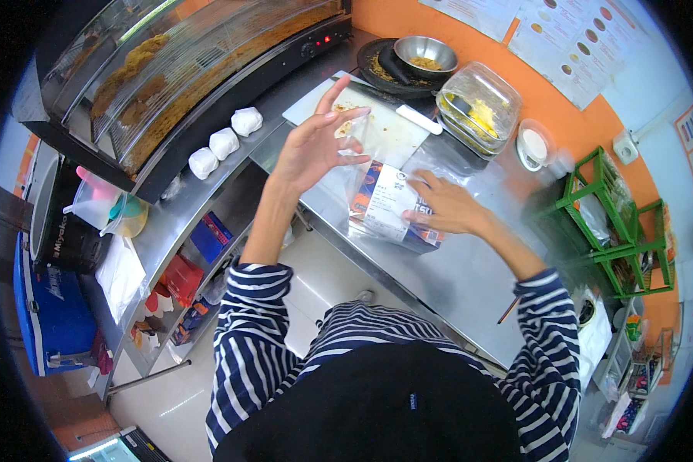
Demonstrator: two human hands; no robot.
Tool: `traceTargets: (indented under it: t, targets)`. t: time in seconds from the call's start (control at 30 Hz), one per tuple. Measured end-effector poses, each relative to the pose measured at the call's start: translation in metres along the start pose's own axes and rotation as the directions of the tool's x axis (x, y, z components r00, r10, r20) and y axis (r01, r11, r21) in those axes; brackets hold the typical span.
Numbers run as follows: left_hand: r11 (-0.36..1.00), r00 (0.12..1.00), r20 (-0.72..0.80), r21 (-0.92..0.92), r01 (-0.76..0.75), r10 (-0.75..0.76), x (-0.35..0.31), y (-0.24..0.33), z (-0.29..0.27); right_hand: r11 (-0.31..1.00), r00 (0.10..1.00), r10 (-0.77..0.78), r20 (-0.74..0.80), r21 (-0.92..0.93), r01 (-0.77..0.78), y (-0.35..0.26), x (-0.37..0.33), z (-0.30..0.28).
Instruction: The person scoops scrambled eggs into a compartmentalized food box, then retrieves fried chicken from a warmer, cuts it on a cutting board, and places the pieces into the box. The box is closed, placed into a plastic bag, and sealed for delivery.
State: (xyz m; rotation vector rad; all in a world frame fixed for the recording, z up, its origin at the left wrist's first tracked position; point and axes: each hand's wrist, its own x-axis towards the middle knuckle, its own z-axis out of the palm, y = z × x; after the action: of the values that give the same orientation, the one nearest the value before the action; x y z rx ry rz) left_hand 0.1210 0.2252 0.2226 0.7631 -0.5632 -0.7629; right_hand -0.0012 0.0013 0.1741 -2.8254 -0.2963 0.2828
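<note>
A printed takeaway box (362, 199) with a white receipt (389, 202) on top sits on the steel worktop, with clear plastic bag film (371, 138) around its far left side. My right hand (448, 206) lies on the box's right part, fingers spread and pressed down. Up and left of the box, my left hand (315, 150) is raised with its fingers apart; the clear film passes close by its fingertips, and whether it touches them is hard to see. Behind lies a white cutting board (396, 146) with crumbs and a white-handled knife (419, 119).
A steel bowl (426, 55) rests on a black round pan (371, 68). Beside it stands a clear container (481, 96) with yellow food. Green racks (602, 202) line the right wall. White wrapped parcels (224, 143) lie before the heated display cabinet (231, 92) at left.
</note>
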Motion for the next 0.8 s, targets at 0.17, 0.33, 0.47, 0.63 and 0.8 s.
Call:
traceTargets:
  t: [0.17, 0.33, 0.47, 0.63, 0.8]
  targets:
    - [0.855, 0.990, -0.139, 0.517, 0.054, 0.022, -0.005, 0.010, 0.003, 0.894, 0.903, -0.164, 0.396, -0.327, 0.306, 0.027, -0.059, -0.076]
    - [0.267, 0.946, -0.276, 0.911, 0.314, -0.169, -0.002, 0.030, 0.007, 0.786, 0.888, -0.455, 0.066, -0.439, 0.436, 0.022, -0.068, -0.122]
    - [0.824, 0.998, 0.059, 0.564, -0.058, 0.030, 0.018, 0.024, 0.029, 0.772, 0.768, -0.628, -0.127, -0.224, 0.595, 0.006, -0.054, -0.112]
    - [0.784, 0.968, 0.209, 0.574, -0.235, 0.136, 0.032, -0.067, 0.089, 0.895, 0.725, -0.257, -0.640, 0.126, 0.428, 0.011, -0.033, -0.084]
    - [0.960, 0.937, -0.245, 0.189, -0.205, 0.248, 0.036, -0.075, 0.093, 0.572, 0.708, -0.077, -0.702, 0.550, 0.609, 0.015, -0.016, -0.020]
